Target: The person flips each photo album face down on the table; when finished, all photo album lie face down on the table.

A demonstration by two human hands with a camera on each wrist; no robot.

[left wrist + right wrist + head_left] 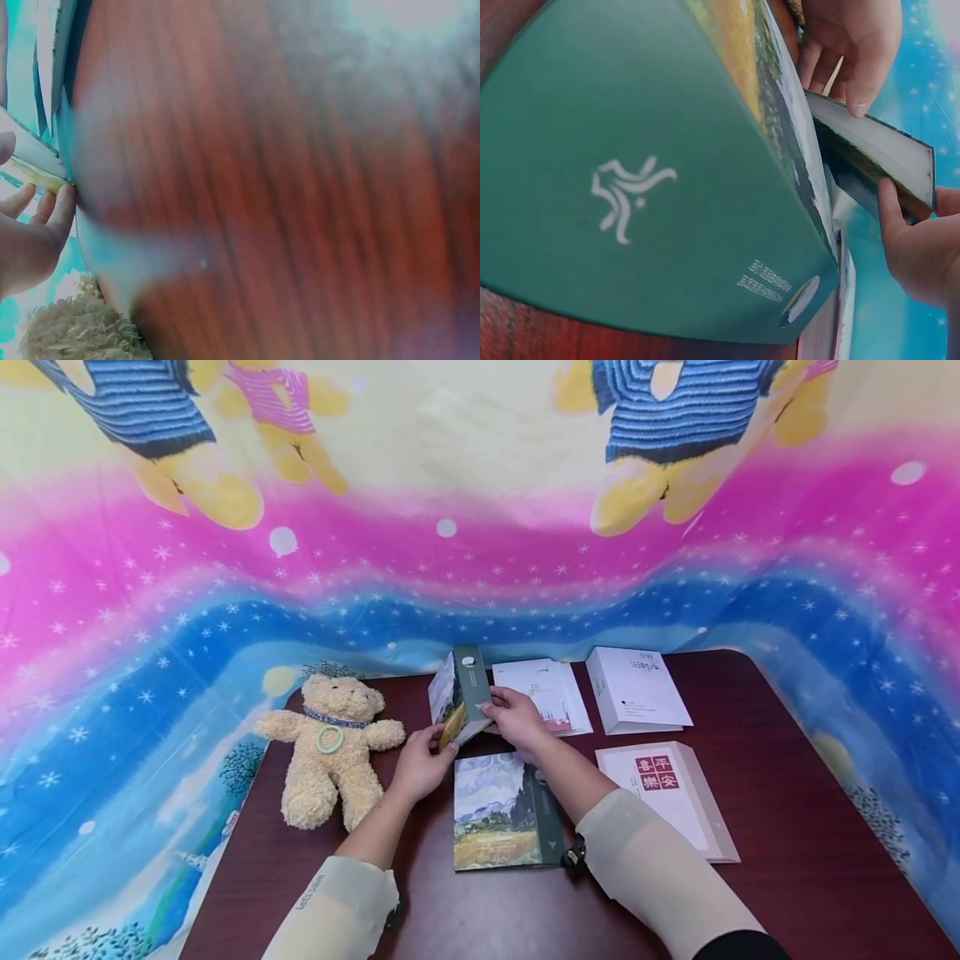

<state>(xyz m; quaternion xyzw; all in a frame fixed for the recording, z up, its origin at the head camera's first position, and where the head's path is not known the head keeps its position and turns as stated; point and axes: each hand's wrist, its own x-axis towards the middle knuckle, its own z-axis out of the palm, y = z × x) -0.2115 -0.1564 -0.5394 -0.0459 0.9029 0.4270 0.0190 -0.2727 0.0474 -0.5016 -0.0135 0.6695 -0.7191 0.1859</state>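
Green-spined book (471, 683): one, held tilted by both hands near the far edge of the table (780, 827); whether its bottom edge touches the wood I cannot tell.
Left hand (423, 766): thumb and fingers close together, pinching the book's near corner, at about 7 o'clock on it.
Right hand (519, 720): thumb and fingertips pinching the book's edge at about 4 o'clock, with just its thickness between them.
Matching painted book (491, 818): one, between 5 and 6 o'clock from the held book; that makes two with painted covers.
White books: three; one with a pink foot (528, 677) at 3 o'clock, just beside the held book; one with black lettering (641, 697) farther out at 3; one with red characters (660, 793) at 4.
Teddy bear (322, 777): one, at 8 o'clock, lying face up with one pale green ring (330, 739) on its chest.
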